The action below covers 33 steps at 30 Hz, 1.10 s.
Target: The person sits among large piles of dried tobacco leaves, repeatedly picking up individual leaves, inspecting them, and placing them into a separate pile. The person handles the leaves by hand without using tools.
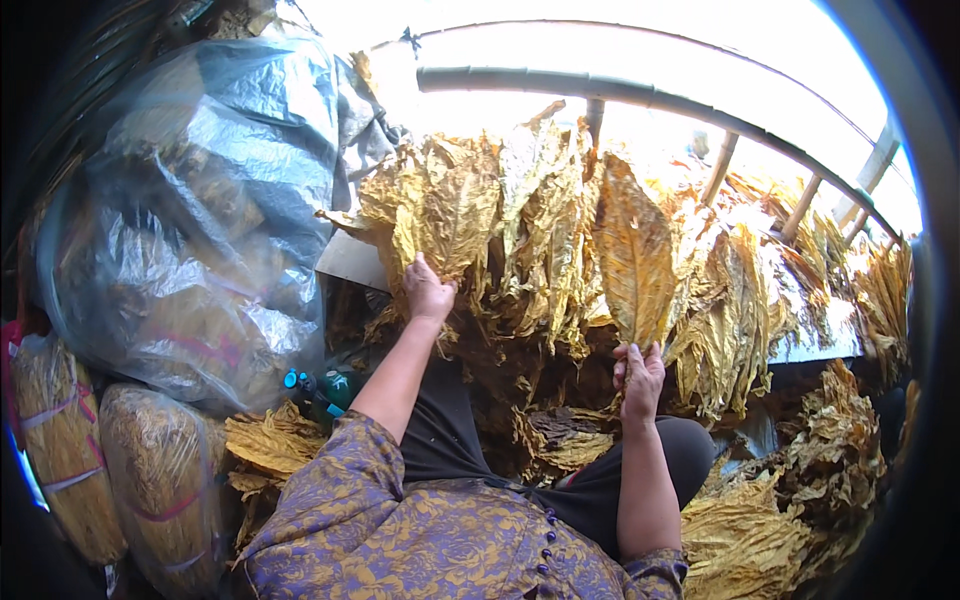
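Note:
Upright in my right hand (641, 382) is a broad brown-gold dried tobacco leaf (636, 255), pinched by its stem end. Its blade spreads upward in front of the hanging pile. My left hand (429, 291) is closed at the lower end of a yellowish dried tobacco leaf (409, 225), at the left end of the row. Part of that grip is hidden by the back of the hand. Between both hands, crinkled tobacco leaves (551, 255) hang in bunches over a ledge.
Clear plastic sheeting (225, 187) covers a large stack at left. Wrapped tobacco bales (161, 480) stand below it. A green bottle (339, 386) sits by my left elbow. Loose leaves (742, 532) lie at lower right. A bamboo rail (555, 81) runs behind the row.

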Motion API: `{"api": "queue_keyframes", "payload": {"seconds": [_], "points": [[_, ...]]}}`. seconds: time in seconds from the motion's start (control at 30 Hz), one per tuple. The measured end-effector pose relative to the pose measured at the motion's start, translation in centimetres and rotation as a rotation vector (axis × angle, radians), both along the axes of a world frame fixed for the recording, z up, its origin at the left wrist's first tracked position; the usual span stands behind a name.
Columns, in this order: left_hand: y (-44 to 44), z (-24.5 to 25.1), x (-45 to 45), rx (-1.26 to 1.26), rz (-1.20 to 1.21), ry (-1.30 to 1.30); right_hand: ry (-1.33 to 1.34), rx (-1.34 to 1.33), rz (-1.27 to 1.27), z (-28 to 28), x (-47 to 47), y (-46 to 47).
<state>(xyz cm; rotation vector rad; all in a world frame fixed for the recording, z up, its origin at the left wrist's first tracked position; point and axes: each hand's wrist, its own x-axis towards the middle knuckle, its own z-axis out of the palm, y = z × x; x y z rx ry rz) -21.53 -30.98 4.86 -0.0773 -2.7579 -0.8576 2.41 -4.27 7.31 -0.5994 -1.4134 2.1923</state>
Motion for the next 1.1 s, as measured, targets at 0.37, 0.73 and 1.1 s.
{"api": "queue_keyframes", "payload": {"seconds": [0.37, 0.73, 1.1], "points": [[0.3, 2.9, 6.0, 1.554, -0.284, -1.219, 0.184, 0.777, -0.108, -0.5, -1.5, -3.0], [0.5, 2.0, 9.3, 2.2, -0.608, -1.15, 0.162, 0.767, -0.139, 0.1, -2.1, -3.5], [1.7, 1.7, 12.3, -0.483, -0.381, -0.233, 0.193, 0.686, -0.159, 0.4, -1.5, -3.5]]}}
